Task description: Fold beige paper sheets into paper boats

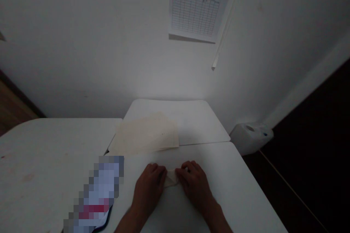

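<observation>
1. Right now your left hand (150, 186) and right hand (195, 182) rest side by side on the near table (240, 189), knuckles up and fingertips turned toward each other.
2. Between them sits a small cream piece (171, 177). Whether it is paper or cloth cannot be told.
3. Your left grip is closed on the piece's left edge, fingers curled over it. Your right grip is clamped on the right edge in the same way.
4. The piece lies low against the table, near the middle of its width.
5. Beyond the piece, well apart from it, a stack (146, 134) of cream sheets lies where the tables meet.
6. Left of your left forearm lies a pixelated item (95, 196) in white, blue and red.
7. A ruled chart (195, 11) hangs on the wall, and a white box (251, 136) stands on the floor to the right.
</observation>
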{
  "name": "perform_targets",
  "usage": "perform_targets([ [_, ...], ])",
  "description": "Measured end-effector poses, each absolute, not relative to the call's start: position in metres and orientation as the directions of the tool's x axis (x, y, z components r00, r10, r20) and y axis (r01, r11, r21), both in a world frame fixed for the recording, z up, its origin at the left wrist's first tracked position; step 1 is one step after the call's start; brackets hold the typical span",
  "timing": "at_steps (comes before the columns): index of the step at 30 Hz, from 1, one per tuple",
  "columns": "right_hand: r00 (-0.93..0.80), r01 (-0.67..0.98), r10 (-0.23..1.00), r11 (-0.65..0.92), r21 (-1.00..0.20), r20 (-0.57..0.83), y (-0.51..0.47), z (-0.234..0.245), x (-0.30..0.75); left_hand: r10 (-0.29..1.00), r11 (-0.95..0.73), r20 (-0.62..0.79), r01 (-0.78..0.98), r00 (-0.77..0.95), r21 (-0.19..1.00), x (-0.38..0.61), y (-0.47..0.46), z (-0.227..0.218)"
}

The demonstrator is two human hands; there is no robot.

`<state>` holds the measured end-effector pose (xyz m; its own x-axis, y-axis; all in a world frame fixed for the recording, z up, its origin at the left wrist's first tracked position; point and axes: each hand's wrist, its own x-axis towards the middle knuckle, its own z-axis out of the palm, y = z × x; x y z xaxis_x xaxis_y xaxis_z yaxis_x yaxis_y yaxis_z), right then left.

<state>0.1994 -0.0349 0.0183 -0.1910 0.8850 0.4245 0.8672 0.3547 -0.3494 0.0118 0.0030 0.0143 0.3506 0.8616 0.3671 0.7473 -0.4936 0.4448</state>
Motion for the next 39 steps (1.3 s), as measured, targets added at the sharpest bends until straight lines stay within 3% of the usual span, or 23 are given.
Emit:
perform_targets([
  [5, -0.181, 0.882, 0.907, 0.321, -0.344, 0.381, -0.036, 0.019, 0.198, 0.684, -0.711, 0.562, 0.6, 0.466, 0.368, 0.014, 0.0, 0.01],
  [10, -0.188, 0.881, 0.916, 0.317, -0.351, 0.355, -0.038, 0.021, 0.199, 0.576, -0.817, 0.485, 0.484, 0.657, 0.314, 0.018, -0.006, 0.013],
  [19, -0.155, 0.907, 0.936, 0.262, -0.33, 0.317, -0.042, 0.023, 0.195, 0.618, -0.783, 0.472, 0.548, 0.629, 0.295, 0.022, -0.01, 0.018],
  [34, -0.021, 0.965, 0.948, 0.102, -0.243, 0.318, -0.056, 0.021, 0.218, 0.575, -0.77, 0.548, 0.629, 0.607, 0.11, 0.032, -0.01, -0.002],
  [39, -0.033, 0.968, 0.947, 0.11, -0.226, 0.319, -0.056, 0.022, 0.217, 0.555, -0.788, 0.584, 0.601, 0.593, 0.138, 0.037, -0.005, -0.005],
])
